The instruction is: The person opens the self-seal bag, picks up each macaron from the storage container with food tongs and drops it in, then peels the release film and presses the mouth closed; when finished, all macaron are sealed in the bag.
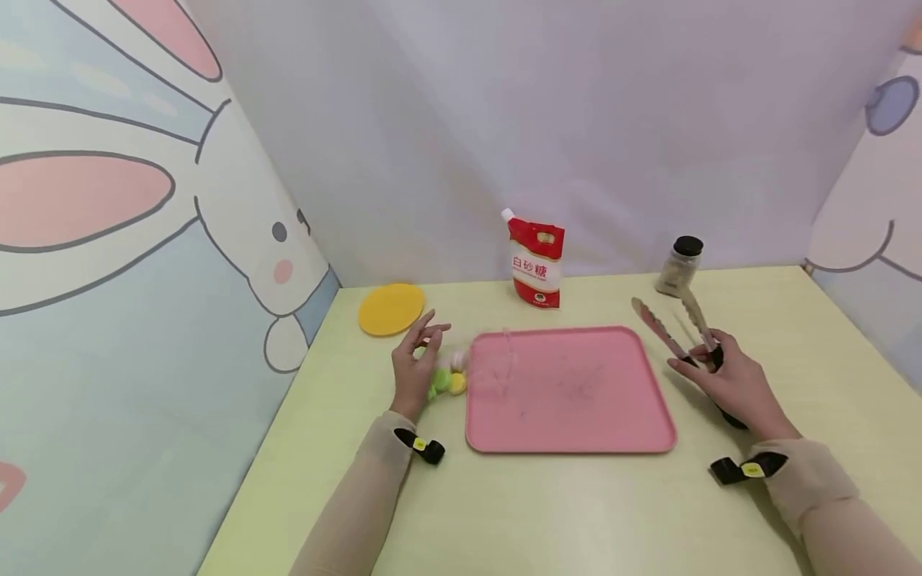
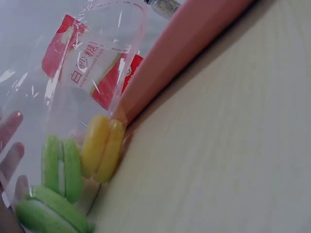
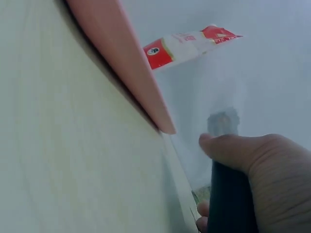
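My left hand (image 1: 415, 370) is at the left of the pink tray, its fingers spread beside a clear plastic container (image 2: 104, 29). Green macarons (image 2: 60, 165) and a yellow macaron (image 2: 102, 149) lie at the container's near end; a pale one (image 1: 458, 361) shows beside them. The container's rounded mouth overlaps the tray's left side. On the right, my right hand (image 1: 735, 388) grips a pair of tongs (image 1: 659, 330) by the black handle (image 3: 231, 199), thumb on top. The tongs' metal arms stand apart, tips pointing away from me, nothing between them.
The pink tray (image 1: 576, 392) sits mid-table. A yellow plate (image 1: 391, 310) is at the back left. A red and white sugar pouch (image 1: 536, 264) stands by the back wall, and a black-lidded jar (image 1: 679, 266) stands at the back right, behind the tongs.
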### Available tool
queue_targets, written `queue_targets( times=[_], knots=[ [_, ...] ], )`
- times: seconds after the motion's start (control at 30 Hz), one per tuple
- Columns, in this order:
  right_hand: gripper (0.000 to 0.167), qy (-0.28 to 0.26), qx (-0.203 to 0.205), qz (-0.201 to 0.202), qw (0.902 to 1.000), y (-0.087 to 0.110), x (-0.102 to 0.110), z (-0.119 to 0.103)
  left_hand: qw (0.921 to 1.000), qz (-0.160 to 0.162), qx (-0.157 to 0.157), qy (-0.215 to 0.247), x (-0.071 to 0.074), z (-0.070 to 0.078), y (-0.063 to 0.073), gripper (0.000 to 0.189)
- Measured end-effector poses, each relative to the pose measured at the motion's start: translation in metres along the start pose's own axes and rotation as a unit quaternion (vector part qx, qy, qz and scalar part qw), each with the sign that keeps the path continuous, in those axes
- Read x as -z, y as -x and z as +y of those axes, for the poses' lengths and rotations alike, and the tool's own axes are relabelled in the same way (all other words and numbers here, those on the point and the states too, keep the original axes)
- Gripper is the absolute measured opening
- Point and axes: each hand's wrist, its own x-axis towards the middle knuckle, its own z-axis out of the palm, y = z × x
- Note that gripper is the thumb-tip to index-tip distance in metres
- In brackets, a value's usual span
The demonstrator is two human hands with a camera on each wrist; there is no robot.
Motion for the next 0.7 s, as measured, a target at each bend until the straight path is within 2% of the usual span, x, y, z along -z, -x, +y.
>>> queue_targets(
  times=[0.1, 0.17, 0.2, 0.27, 0.37, 0.43, 0.5, 0.57, 0.7],
  knots=[
    [0.08, 0.013, 0.032, 0.005, 0.9994, -0.002, -0.006, 0.001, 0.9974, -0.055, 0.028, -0.038, 0.0, 0.01, -0.012, 0.034],
    [0.081, 0.021, 0.054, 0.014, 0.9982, -0.004, -0.009, 0.002, 0.9898, -0.111, 0.048, -0.075, -0.002, 0.019, -0.023, 0.034],
    [0.081, 0.022, 0.063, 0.017, 0.9976, -0.004, -0.01, 0.002, 0.9828, -0.145, 0.058, -0.098, -0.004, 0.023, -0.028, 0.034],
    [0.079, 0.025, 0.076, 0.024, 0.9965, -0.006, -0.009, 0.002, 0.9633, -0.22, 0.072, -0.136, -0.012, 0.029, -0.042, 0.036],
    [0.078, 0.028, 0.083, 0.023, 0.9959, -0.007, -0.011, 0.001, 0.9241, -0.324, 0.093, -0.18, -0.022, 0.034, -0.056, 0.04],
    [0.077, 0.027, 0.085, 0.021, 0.9958, -0.007, -0.014, 0.0, 0.8994, -0.374, 0.114, -0.196, -0.027, 0.036, -0.061, 0.038],
    [0.076, 0.025, 0.086, 0.022, 0.9957, -0.006, -0.016, -0.001, 0.8818, -0.403, 0.131, -0.207, -0.031, 0.035, -0.064, 0.033],
    [0.076, 0.024, 0.085, 0.026, 0.9957, -0.005, -0.017, -0.001, 0.8734, -0.415, 0.141, -0.212, -0.034, 0.034, -0.064, 0.027],
    [0.077, 0.039, 0.081, 0.055, 0.9944, -0.001, -0.013, -0.001, 0.8741, -0.419, 0.127, -0.21, -0.041, 0.031, -0.066, 0.019]
  ],
)
